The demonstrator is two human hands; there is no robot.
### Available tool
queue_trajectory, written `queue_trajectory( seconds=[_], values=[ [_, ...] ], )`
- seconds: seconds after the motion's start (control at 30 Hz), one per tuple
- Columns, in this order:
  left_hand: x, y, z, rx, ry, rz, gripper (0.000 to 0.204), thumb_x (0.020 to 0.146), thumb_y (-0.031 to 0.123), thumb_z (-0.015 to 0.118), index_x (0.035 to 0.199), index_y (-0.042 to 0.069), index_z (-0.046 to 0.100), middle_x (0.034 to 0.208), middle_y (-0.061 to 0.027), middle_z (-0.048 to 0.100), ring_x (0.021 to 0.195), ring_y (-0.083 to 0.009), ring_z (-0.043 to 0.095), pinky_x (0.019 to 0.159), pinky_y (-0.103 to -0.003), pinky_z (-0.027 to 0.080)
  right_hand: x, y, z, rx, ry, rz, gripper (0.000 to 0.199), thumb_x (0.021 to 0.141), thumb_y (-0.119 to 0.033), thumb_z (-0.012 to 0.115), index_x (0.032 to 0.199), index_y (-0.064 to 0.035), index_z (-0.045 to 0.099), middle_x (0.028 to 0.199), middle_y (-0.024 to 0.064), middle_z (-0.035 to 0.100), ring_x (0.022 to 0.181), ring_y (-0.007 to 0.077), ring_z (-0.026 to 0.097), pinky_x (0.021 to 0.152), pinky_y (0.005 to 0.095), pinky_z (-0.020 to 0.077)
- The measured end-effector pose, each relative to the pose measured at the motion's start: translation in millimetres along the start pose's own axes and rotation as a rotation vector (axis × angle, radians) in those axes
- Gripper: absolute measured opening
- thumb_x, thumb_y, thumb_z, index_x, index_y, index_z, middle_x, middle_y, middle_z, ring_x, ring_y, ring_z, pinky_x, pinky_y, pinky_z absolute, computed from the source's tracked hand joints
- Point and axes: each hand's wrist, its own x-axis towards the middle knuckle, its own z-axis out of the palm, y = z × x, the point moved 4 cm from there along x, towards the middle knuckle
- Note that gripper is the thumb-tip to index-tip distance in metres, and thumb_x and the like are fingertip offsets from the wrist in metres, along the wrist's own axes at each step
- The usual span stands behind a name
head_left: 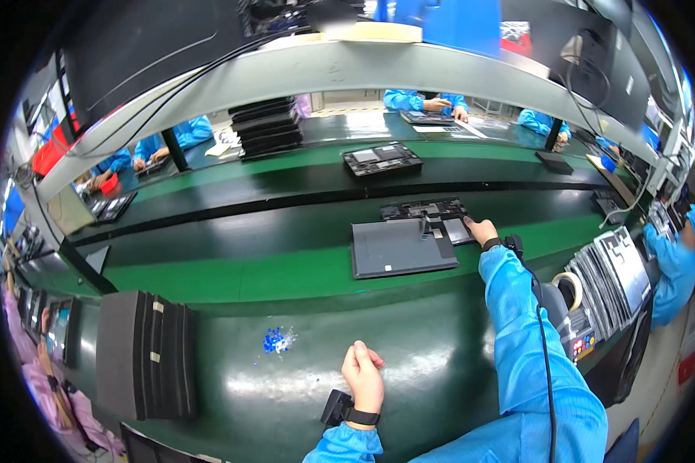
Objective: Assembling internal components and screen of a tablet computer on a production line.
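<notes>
An opened laptop base (428, 207) with bare inner parts lies across the bench belt. In front of it, partly over it, is a flat dark grey panel (404, 248), maybe a laptop lid; how the two join is unclear. My right hand (481, 231) reaches forward and grips the right edge of the laptop base, fingers partly hidden. Nearer to me, my left hand (363, 378) hovers over the dark green bench with its fingers curled in; the inside of the curl is hidden. Left of that hand sits a small pile of blue and clear bits (278, 339), perhaps screws.
Black foam sheets (143, 355) stand at left. On the right are a tape roll (567, 292) and a stack of thin grey panels (614, 270). Another opened laptop (382, 158) lies farther back. A metal beam (347, 62) crosses overhead. Co-workers in blue sleeves sit opposite.
</notes>
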Motion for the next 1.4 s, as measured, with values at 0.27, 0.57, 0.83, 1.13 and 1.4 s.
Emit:
queue_trajectory(
  seconds=[0.27,0.57,0.83,1.13,1.4],
  values=[
    [7,1,-2,-0.05,-0.023,0.005,0.039,0.101,0.027,0.04,0.068,0.007,0.043,0.056,-0.0029,0.048,0.049,-0.0109,0.046,0.048,-0.025,0.039,-28,-20,5,0.635,-0.257,0.196,0.048,0.088,-0.047,0.059,0.107,-0.0023,0.061,0.093,0.0081,0.063,0.081,0.0271,0.061,0.055,0.0391,0.0542],
    [-5,23,-16,-0.268,0.009,-0.058,0.049,0.096,0.041,0.047,0.124,0.001,0.041,0.116,-0.0152,0.05,0.107,-0.0246,0.053,0.087,-0.043,0.05,-217,-18,-12,1.152,-0.332,0.22,0.046,0.093,-0.043,0.053,0.115,-0.0022,0.054,0.097,0.0089,0.064,0.078,0.023,0.065,0.054,0.0383,0.0561],
    [-72,32,-66,-0.341,-0.143,-0.396,0.034,0.094,0.025,0.054,0.12,0.004,0.049,0.116,-0.011,0.058,0.108,-0.027,0.058,0.085,-0.048,0.052,-328,57,-58,1.019,-0.521,0.283,0.042,0.095,-0.039,0.05,0.11,-0.0003,0.053,0.091,0.0076,0.065,0.073,0.0177,0.066,0.049,0.0329,0.0545],
    [-137,36,-77,-0.358,-0.084,-0.388,0.032,0.095,0.015,0.052,0.123,0.002,0.049,0.118,-0.0139,0.059,0.102,-0.0254,0.063,0.081,-0.041,0.057,-379,50,-128,0.124,0.287,-0.353,0.026,0.094,-0.023,0.055,0.102,0.0018,0.054,0.093,0.0127,0.06,0.084,0.0181,0.059,0.073,0.029,0.0482],
    [-164,46,-77,-0.227,-0.291,-0.685,0.032,0.097,0.022,0.05,0.119,-0.001,0.052,0.107,-0.0137,0.064,0.093,-0.0235,0.065,0.073,-0.036,0.057,-413,12,-64,1.034,-0.726,0.095,0.025,0.096,-0.018,0.053,0.111,0.0024,0.055,0.1,0.0055,0.062,0.089,0.0081,0.055,0.078,0.0229,0.0451]
  ],
)
